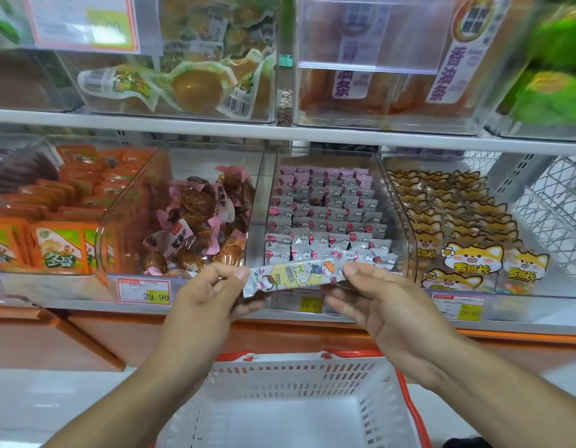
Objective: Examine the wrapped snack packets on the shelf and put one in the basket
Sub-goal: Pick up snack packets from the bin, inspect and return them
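A long wrapped snack packet (296,273), silver with a yellow panel and cartoon print, is held level in front of the lower shelf. My left hand (212,295) pinches its left end, and my right hand (374,295) pinches its right end. Behind the packet is a clear bin (399,202) filled with rows of small pink and silver wrapped packets (325,215). A white plastic basket (280,402) with red handles sits below my hands on the floor, and its inside shows nothing.
Neighbouring clear bins hold brown wrapped snacks (196,221), orange packs (60,244) and yellow cat-print packs (458,237). An upper shelf (280,130) carries more bins. Price tags (144,291) line the shelf edge. An orange base runs below, and a wire rack (551,202) stands right.
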Motion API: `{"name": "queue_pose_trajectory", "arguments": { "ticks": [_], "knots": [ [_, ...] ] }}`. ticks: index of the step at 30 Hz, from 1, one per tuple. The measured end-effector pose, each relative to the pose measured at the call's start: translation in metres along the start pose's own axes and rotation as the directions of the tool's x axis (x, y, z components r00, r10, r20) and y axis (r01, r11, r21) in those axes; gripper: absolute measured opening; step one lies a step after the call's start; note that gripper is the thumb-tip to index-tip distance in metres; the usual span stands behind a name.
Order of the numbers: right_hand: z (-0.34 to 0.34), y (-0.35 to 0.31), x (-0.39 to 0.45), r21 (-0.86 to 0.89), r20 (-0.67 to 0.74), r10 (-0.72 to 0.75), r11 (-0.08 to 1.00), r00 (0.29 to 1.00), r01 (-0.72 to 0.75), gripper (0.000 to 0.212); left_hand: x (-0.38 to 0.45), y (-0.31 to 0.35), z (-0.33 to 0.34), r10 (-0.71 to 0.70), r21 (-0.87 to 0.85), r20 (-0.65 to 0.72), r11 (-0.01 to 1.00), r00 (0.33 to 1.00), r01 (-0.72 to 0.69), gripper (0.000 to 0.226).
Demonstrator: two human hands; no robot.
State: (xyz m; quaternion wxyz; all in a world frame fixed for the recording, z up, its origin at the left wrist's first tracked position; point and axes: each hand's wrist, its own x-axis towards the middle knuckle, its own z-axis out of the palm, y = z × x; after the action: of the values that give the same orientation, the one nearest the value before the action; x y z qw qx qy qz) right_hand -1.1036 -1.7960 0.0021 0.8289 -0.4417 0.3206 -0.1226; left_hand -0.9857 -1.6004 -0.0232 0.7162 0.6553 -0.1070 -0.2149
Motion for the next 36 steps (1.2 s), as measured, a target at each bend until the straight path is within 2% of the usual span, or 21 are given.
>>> {"name": "queue_pose_trajectory", "arguments": {
  "ticks": [2,4,5,7,8,11,13,17,20,23,28,32,36],
  "knots": [
    [-0.002,0.001,0.001,-0.029,-0.002,-0.016,0.999,1.0,0.016,0.011,0.001,-0.002,0.001,-0.001,-0.01,0.0,1.0,1.0,0.001,0.032],
    [-0.005,0.001,-0.001,-0.151,0.038,-0.082,0.985,0.996,0.087,0.013,0.002,-0.002,0.002,0.0,-0.02,-0.006,1.0,1.0,0.0,0.029],
    [-0.007,0.0,-0.002,-0.272,0.078,-0.138,0.95,0.987,0.155,0.015,0.002,-0.002,0.003,-0.001,-0.033,-0.01,0.999,1.0,0.0,0.027],
    [-0.011,-0.002,-0.006,-0.512,0.202,-0.243,0.799,0.949,0.314,0.034,0.002,-0.002,0.004,-0.004,-0.043,-0.021,0.999,1.0,0.003,0.029],
    [-0.012,-0.002,-0.008,-0.578,0.26,-0.273,0.724,0.926,0.376,0.045,0.002,-0.002,0.005,-0.008,-0.045,-0.025,0.999,1.0,0.007,0.031],
    [-0.014,0.002,-0.01,-0.67,0.324,-0.315,0.589,0.892,0.452,0.061,0.0,0.0,0.006,-0.027,-0.048,0.001,0.998,1.0,0.027,0.024],
    [-0.013,0.004,-0.011,-0.695,0.312,-0.347,0.551,0.885,0.461,0.054,-0.003,0.002,0.007,-0.03,-0.02,0.04,0.999,0.999,0.031,0.02],
    [-0.013,0.003,-0.01,-0.69,0.321,-0.36,0.544,0.876,0.477,0.038,-0.007,0.006,0.007,-0.011,0.032,0.08,0.999,0.997,0.008,0.018],
    [-0.013,0.002,-0.01,-0.643,0.33,-0.362,0.59,0.872,0.488,0.035,-0.012,0.012,0.007,0.037,0.068,0.181,0.996,0.983,-0.05,0.037],
    [-0.013,0.002,-0.009,-0.626,0.307,-0.379,0.611,0.873,0.486,0.04,-0.014,0.013,0.009,0.08,0.098,0.16,0.99,0.984,-0.096,0.047],
    [-0.01,-0.005,-0.011,-0.516,0.372,-0.252,0.744,0.894,0.424,0.033,-0.01,0.012,0.008,0.007,-0.019,0.125,1.0,0.992,-0.005,0.041],
    [-0.009,-0.005,-0.013,-0.508,0.427,-0.201,0.753,0.882,0.418,0.052,-0.008,0.008,0.008,-0.025,-0.006,0.107,1.0,0.994,0.026,0.035],
    [-0.008,-0.005,-0.015,-0.507,0.433,-0.188,0.758,0.882,0.411,0.047,-0.01,0.006,0.012,-0.043,0.063,0.14,0.997,0.989,0.035,0.05]
  ]
}}
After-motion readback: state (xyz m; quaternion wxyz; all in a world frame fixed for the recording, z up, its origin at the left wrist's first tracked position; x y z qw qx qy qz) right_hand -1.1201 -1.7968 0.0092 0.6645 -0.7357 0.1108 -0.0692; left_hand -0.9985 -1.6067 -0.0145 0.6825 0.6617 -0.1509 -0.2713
